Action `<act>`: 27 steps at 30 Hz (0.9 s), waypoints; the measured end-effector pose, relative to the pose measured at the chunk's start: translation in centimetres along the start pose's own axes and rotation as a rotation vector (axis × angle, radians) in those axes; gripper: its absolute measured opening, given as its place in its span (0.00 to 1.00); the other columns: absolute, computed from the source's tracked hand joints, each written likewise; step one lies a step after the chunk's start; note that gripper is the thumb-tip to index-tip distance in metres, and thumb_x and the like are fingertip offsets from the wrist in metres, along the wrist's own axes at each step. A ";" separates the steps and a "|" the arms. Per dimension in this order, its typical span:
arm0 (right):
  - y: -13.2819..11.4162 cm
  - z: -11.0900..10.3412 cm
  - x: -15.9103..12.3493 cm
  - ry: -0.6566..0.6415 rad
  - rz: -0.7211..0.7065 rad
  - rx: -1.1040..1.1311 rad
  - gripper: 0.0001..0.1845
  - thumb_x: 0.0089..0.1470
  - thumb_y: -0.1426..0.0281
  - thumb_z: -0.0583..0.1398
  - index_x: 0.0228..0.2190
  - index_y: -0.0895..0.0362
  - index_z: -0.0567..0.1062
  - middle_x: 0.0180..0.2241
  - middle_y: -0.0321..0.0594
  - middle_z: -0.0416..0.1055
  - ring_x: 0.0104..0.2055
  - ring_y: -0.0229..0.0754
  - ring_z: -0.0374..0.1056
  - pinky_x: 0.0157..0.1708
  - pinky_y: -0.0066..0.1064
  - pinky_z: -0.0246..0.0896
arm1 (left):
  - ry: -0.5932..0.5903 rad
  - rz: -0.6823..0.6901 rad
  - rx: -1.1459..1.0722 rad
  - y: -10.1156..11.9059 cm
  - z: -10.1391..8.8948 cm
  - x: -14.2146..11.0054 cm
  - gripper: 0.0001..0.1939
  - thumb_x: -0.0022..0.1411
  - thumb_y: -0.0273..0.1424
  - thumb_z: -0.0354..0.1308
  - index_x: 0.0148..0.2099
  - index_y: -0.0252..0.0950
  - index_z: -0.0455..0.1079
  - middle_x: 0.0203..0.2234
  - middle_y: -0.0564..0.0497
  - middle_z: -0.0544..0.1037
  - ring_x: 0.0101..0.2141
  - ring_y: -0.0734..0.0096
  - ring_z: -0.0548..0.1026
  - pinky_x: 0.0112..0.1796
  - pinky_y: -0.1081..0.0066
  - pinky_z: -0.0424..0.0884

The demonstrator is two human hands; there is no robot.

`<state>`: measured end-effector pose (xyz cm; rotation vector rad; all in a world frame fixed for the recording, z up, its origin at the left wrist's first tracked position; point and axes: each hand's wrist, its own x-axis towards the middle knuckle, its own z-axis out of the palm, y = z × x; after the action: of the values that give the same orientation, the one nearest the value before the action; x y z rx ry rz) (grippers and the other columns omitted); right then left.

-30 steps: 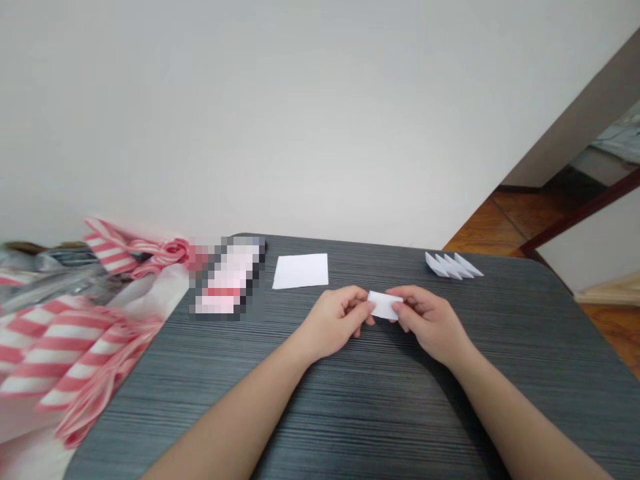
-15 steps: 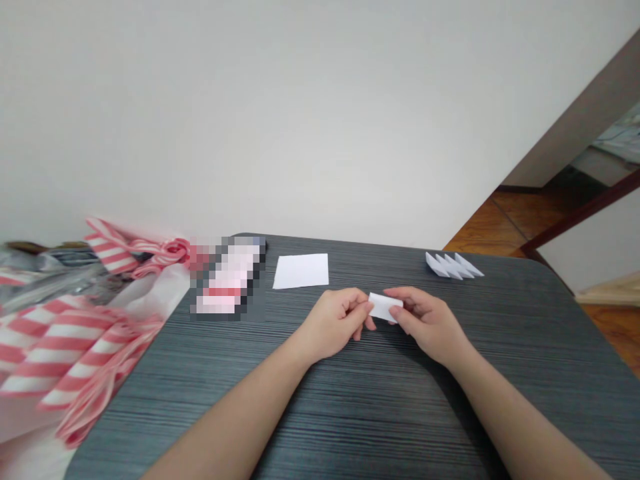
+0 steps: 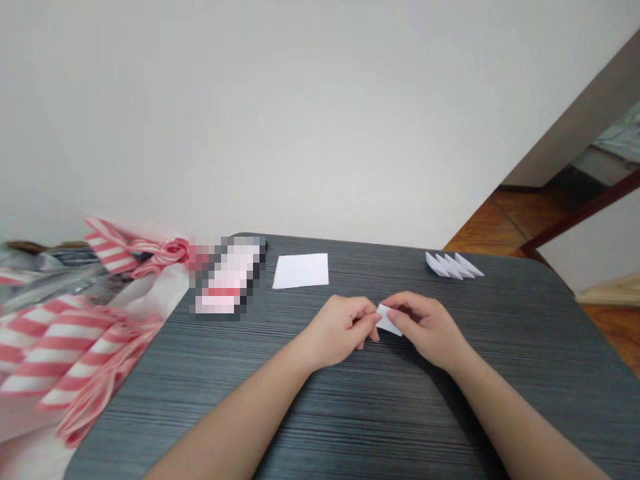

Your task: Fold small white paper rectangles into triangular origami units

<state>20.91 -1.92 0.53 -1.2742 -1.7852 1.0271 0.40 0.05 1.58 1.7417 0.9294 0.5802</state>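
Observation:
Between my two hands is a small folded piece of white paper [image 3: 389, 322], held just above the dark tabletop [image 3: 345, 413]. My left hand [image 3: 345, 331] pinches its left end between thumb and fingers. The thumb and fingers of my right hand [image 3: 423, 327] grip its upper right part and cover some of it. Behind my left hand a flat white paper rectangle [image 3: 301, 271] lies on the table. Several folded white paper pieces [image 3: 454, 265] sit in an overlapping row at the back right.
A pixelated flat object [image 3: 230, 275] lies at the table's back left. Red-and-white striped bundles [image 3: 65, 340] are heaped beside the left edge. A pale wall [image 3: 320, 120] rises behind the table, with wooden floor [image 3: 505, 213] beyond on the right.
The folded paper has tilted, its right end lower, and less of it shows. My left hand has shifted slightly right and down; my right fingers have moved leftward over the paper.

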 end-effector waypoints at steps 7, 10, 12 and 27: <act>-0.1 0.1 0.3 0.001 -0.129 -0.037 0.05 0.59 0.70 0.61 0.34 0.55 0.78 0.32 0.40 0.76 0.33 0.41 0.70 0.34 0.32 0.63 | -0.044 0.019 0.047 0.1 0.1 -0.1 0.13 0.67 0.32 0.52 0.30 0.35 0.71 0.18 0.57 0.75 0.18 0.79 0.71 0.23 0.80 0.65; -0.1 0.1 0.3 0.004 -0.142 -0.038 0.05 0.59 0.71 0.61 0.34 0.55 0.78 0.31 0.39 0.75 0.33 0.40 0.70 0.34 0.31 0.63 | -0.050 0.020 0.048 0.0 0.1 0.0 0.13 0.67 0.32 0.52 0.30 0.35 0.71 0.20 0.56 0.77 0.19 0.79 0.72 0.23 0.80 0.65; -0.2 0.0 0.3 0.004 -0.145 -0.039 0.05 0.60 0.71 0.60 0.33 0.55 0.78 0.31 0.39 0.75 0.33 0.40 0.70 0.34 0.31 0.63 | -0.053 0.020 0.048 0.0 0.1 0.0 0.13 0.68 0.32 0.52 0.30 0.35 0.70 0.22 0.55 0.78 0.19 0.79 0.72 0.23 0.80 0.65; -0.6 0.0 0.4 -0.020 -0.081 -0.012 0.07 0.59 0.72 0.59 0.29 0.55 0.76 0.29 0.37 0.74 0.32 0.39 0.69 0.34 0.30 0.62 | -0.071 0.009 0.050 0.1 0.2 0.0 0.14 0.68 0.33 0.52 0.31 0.34 0.71 0.21 0.54 0.78 0.18 0.79 0.72 0.22 0.79 0.65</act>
<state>20.56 -1.63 1.13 -1.1931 -1.8454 0.9884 0.55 -0.05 1.65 1.8000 0.8931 0.5011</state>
